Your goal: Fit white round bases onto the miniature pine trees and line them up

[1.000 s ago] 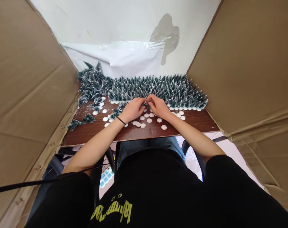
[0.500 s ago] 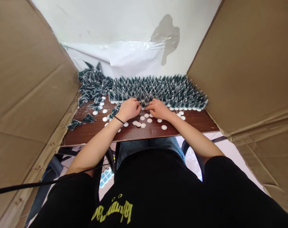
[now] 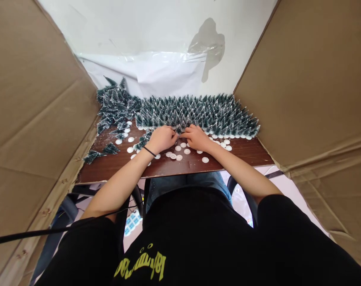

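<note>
My left hand (image 3: 163,138), a dark band on its wrist, is closed with curled fingertips at a miniature snowy Christmas tree (image 3: 178,130). From the other side, my right hand (image 3: 197,138) pinches at the foot of the same little tree; its fingertips nearly meet those of the left. Just how each finger grips is too small to make out. Right behind the hands stand tight rows of upright miniature trees (image 3: 195,111) on white round bases. Loose white discs (image 3: 179,157) lie scattered in front of and between my forearms.
A heap of loose miniature trees (image 3: 116,103) lies at the back left of the brown table (image 3: 109,171). A few more trees (image 3: 110,149) lie near its left edge. Brown sheet walls (image 3: 311,87) stand on both sides, and a white wall (image 3: 123,31) closes the back.
Both hands have come very slightly nearer to me, with the small tree between their fingertips. The rows, the heap and the discs stay put.
</note>
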A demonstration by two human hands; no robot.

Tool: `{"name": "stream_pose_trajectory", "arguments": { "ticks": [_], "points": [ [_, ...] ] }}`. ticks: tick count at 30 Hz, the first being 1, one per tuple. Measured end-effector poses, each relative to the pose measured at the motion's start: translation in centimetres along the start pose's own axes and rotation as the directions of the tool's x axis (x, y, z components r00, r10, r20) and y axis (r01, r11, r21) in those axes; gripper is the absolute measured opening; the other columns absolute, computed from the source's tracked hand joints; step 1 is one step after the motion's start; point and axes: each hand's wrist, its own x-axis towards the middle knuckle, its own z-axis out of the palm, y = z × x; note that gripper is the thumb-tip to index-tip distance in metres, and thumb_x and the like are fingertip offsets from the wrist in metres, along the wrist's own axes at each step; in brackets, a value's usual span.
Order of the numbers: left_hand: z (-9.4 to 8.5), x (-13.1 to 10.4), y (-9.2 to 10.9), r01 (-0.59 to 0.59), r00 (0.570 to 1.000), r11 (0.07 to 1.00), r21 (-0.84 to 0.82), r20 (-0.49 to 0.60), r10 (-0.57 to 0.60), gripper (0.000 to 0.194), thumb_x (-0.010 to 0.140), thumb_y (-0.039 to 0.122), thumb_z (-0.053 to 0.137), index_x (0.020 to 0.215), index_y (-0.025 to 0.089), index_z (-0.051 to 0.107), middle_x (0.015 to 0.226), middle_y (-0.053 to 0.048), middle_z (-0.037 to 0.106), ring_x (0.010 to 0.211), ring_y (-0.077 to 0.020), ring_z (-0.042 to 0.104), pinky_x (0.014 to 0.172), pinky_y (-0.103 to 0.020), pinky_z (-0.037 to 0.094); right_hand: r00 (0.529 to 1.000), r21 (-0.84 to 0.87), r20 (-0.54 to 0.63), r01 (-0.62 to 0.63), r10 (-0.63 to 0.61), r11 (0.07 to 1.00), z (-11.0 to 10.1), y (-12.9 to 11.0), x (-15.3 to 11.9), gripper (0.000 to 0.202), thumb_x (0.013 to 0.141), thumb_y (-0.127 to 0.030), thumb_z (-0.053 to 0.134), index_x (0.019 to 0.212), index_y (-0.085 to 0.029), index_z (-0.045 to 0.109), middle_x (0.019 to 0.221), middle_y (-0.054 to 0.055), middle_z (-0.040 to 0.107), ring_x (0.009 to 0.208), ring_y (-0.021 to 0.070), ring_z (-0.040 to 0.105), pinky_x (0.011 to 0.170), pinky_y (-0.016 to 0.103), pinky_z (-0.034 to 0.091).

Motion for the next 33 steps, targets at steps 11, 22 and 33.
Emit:
{"name": "stream_pose_trajectory", "arguments": {
  "ticks": [11, 22, 33],
  "points": [
    [0.31, 0.04, 0.04, -0.018, 1.000, 1.000, -0.021, -0.006, 0.018, 0.041, 0.096, 0.031, 0.042, 0.093, 0.017, 0.080, 0.102, -0.010, 0.073, 0.096, -0.0256, 0.068, 0.083, -0.036, 0.054, 0.999, -0.039, -0.006, -0.033, 0.033, 0.999, 0.44, -0.14, 0.07, 0.050, 0.090, -0.006, 0.041, 0.132, -0.018, 0.067, 0.108, 0.015, 0.066, 0.105, 0.0287, 0.046, 0.084, 0.039, 0.035],
    [0.38, 0.11, 0.00, -0.025, 1.000, 1.000, -0.013, 0.015, 0.025, 0.042, 0.096, 0.032, 0.040, 0.098, 0.016, 0.079, 0.103, -0.011, 0.071, 0.097, -0.0262, 0.067, 0.083, -0.037, 0.053, 0.998, -0.084, 0.017, -0.053, 0.054, 0.995, 0.47, -0.44, 0.01, 0.050, 0.092, -0.008, 0.041, 0.137, -0.018, 0.062, 0.115, 0.016, 0.065, 0.109, 0.0294, 0.046, 0.085, 0.039, 0.035],
    [0.46, -0.23, 0.65, -0.089, 0.996, 0.996, 0.030, -0.024, 0.090, 0.042, 0.097, 0.028, 0.038, 0.102, 0.014, 0.077, 0.097, -0.013, 0.070, 0.096, -0.0276, 0.063, 0.081, -0.039, 0.051, 0.998, -0.100, 0.012, -0.062, 0.064, 0.993, 0.46, -0.61, -0.06, 0.051, 0.093, -0.008, 0.040, 0.139, -0.017, 0.060, 0.116, 0.016, 0.065, 0.109, 0.0297, 0.047, 0.085, 0.040, 0.036]
  ]
}}
